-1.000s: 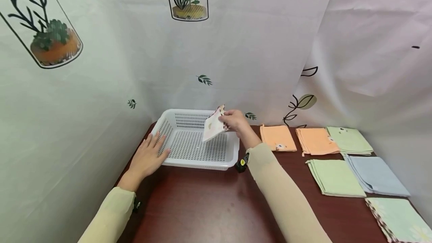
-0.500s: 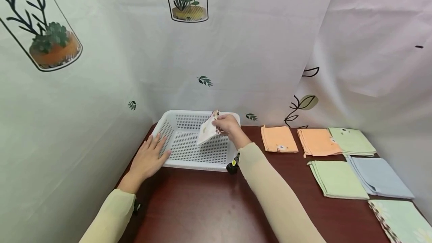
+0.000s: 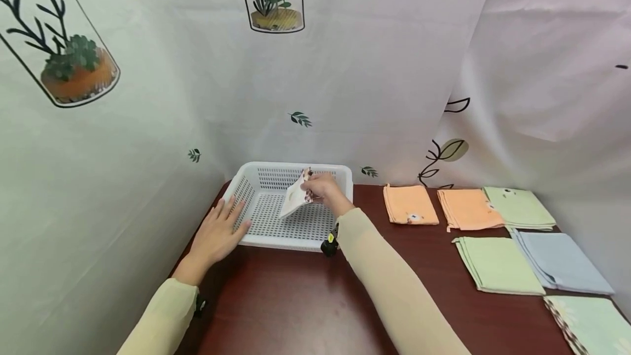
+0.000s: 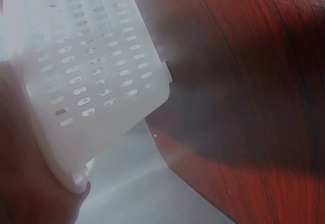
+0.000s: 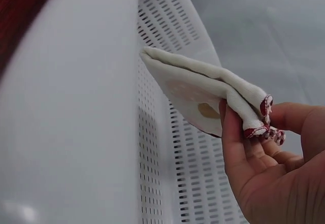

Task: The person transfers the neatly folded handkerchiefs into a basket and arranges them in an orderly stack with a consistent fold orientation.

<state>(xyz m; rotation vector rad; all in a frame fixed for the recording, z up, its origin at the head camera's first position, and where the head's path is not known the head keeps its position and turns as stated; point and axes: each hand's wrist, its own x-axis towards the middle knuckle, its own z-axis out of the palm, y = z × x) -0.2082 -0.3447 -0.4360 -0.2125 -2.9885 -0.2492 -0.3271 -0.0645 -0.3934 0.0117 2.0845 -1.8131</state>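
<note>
A white slotted plastic basket (image 3: 296, 242) stands on the dark red table against the back wall. My right hand (image 3: 322, 188) reaches over it and pinches a folded white towel (image 3: 294, 196) by its patterned edge. In the right wrist view the towel (image 5: 193, 84) shows dark red stitched corners and a tan spot, with the thumb on one side and fingers on the other. It hangs tilted above the slotted floor. My left hand (image 3: 215, 234) rests with spread, straight fingers on the basket's left rim. The left wrist view shows the basket's outer wall (image 4: 101, 82) close up.
To the right lie two folded orange towels (image 3: 411, 205) (image 3: 470, 210), two green ones (image 3: 520, 208) (image 3: 500, 264), a blue one (image 3: 564, 262) and a pale mint one (image 3: 591, 322). A printed wall cloth (image 3: 345, 86) bounds the table at the back and sides.
My right hand has carried the white towel left and slightly down over the basket. The left hand has stayed on the rim. The view has shifted slightly.
</note>
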